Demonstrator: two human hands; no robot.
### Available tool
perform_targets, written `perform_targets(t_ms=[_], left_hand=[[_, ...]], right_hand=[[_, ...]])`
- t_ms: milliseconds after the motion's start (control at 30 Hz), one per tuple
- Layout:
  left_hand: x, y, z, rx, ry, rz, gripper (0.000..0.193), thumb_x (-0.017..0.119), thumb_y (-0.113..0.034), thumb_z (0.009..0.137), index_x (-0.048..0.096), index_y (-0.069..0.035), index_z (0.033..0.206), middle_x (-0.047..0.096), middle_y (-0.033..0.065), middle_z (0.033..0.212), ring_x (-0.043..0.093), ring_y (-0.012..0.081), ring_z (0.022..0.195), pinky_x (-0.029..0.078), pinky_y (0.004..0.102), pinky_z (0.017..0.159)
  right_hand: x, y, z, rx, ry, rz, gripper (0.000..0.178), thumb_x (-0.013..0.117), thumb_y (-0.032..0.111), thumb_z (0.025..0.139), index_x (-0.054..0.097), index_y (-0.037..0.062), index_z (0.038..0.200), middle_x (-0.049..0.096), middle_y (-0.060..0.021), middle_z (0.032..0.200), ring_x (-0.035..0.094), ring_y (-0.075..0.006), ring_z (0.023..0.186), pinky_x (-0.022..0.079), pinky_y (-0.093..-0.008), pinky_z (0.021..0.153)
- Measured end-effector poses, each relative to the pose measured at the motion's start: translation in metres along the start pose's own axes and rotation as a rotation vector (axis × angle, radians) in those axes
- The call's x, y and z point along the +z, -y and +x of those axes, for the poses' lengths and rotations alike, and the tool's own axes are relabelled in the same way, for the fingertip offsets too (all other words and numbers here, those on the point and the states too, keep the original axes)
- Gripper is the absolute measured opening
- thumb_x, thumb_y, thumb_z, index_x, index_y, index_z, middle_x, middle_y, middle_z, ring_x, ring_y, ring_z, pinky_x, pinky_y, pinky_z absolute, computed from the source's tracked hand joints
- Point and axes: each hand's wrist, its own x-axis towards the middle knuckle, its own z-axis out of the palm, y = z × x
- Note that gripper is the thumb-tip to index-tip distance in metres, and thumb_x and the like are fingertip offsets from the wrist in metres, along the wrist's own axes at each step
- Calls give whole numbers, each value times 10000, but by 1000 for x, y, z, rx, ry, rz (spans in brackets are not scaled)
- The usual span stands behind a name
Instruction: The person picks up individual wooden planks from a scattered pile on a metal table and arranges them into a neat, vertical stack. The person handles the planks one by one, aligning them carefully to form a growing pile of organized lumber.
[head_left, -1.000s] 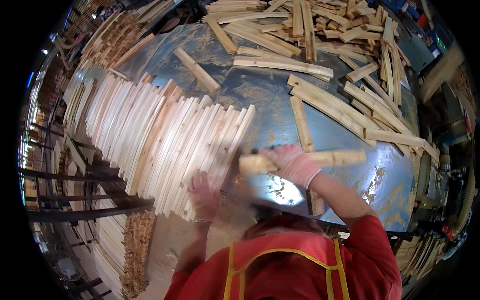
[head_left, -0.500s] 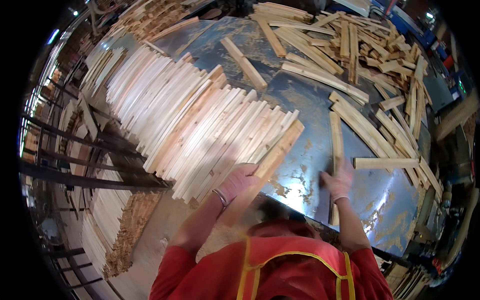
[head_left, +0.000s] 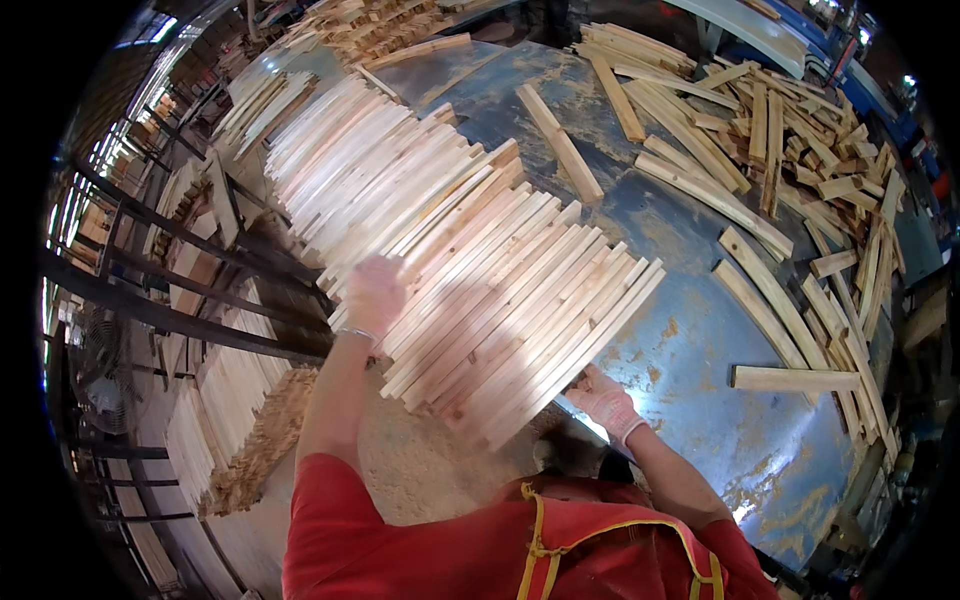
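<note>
A long row of pale wooden strips, packed side by side, runs diagonally from the far left toward me. My left hand, in a pale glove, lies against the strips' left ends; its fingers are smeared by motion. At the near right edge of the row, my right hand, gloved too, has its fingers curled against the outermost strip. That hand's fingertips are partly hidden beneath the strip.
The metal table carries sawdust patches. Loose wooden pieces lie heaped at its far right, and a single board lies beyond the row. Dark metal rails stand at left, above stacked strips. A fan is at far left.
My left hand has left the row's near edge and moved far left along it. My right hand has come left to that edge; the loose strip it was at no longer lies on the table.
</note>
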Motion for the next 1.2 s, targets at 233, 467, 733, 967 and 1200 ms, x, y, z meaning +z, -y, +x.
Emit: perform_targets(t_ms=[233,467,733,967,1200], left_hand=[[20,10,2,-266,23,-206,1057,865,-573,792,512,89,1536,610,341,1476,595,452,1388,488,500,1155],[27,-87,-25,-198,-41,193,943,750,-462,927,364,-15,1662,520,269,1588,510,378,1477,415,509,1226],[98,-345,-134,712,-16,-232,901,826,-385,844,474,-41,1599,490,196,1622,454,411,1508,297,581,1273],[99,-425,-134,599,282,-28,810,841,-407,827,548,-102,1517,661,156,1350,642,339,1268,466,509,1108],[103,-340,-177,315,681,-608,659,863,-306,867,664,-36,1435,735,156,1277,720,295,1150,563,402,999]], right_hand=[[-149,-60,-86,63,-479,-298,705,674,244,924,475,121,1589,614,-205,1471,583,-444,1333,504,-482,1085],[-269,-222,-140,315,-592,-1124,616,712,242,902,575,150,1496,661,-72,1415,602,-299,1332,392,-509,1169],[-237,-134,-87,-418,-656,-705,418,802,287,759,752,78,1117,732,-150,1143,691,-352,1154,534,-479,1017],[-401,-234,-58,255,-973,-640,466,737,171,807,692,42,1252,723,-211,1296,692,-394,1219,567,-475,1044],[-373,-202,-80,298,-370,-584,626,776,419,842,696,103,1376,760,-213,1225,709,-387,1211,555,-441,1051]])
